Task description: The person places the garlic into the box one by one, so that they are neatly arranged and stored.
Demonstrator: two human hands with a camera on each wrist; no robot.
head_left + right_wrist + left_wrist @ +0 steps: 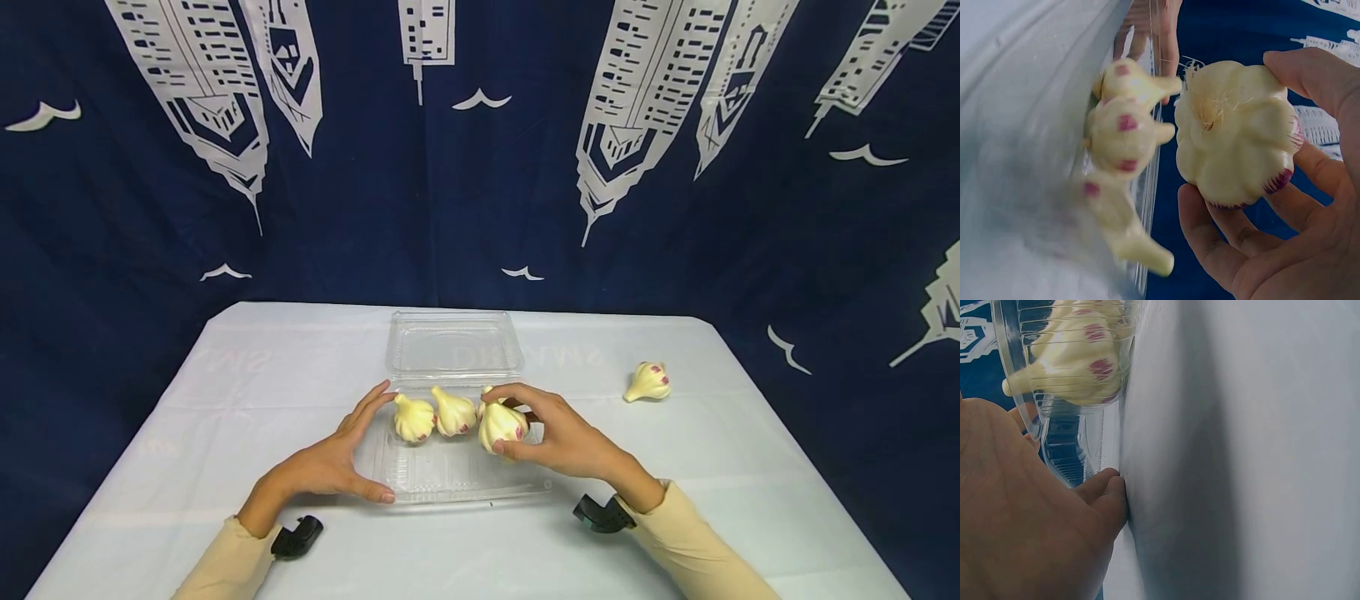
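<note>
My right hand [562, 429] holds a garlic bulb [501, 425] between thumb and fingertips above the right part of a clear plastic container [465, 479]. In the right wrist view, the held garlic bulb [1235, 137] shows its root end and purple patches. Three more bulbs sit in the container along its back: a left one [414, 418], a middle one [454, 412], and a third mostly hidden behind the held bulb in the head view. My left hand [330, 462] spreads thumb and fingers around the container's left end, with the thumb by its front corner.
The container's clear lid [455, 346] lies folded open at the back. Another garlic bulb [648, 382] lies on the white-covered table [225, 400] to the right. A dark blue curtain [420, 192] with white building prints hangs behind the table.
</note>
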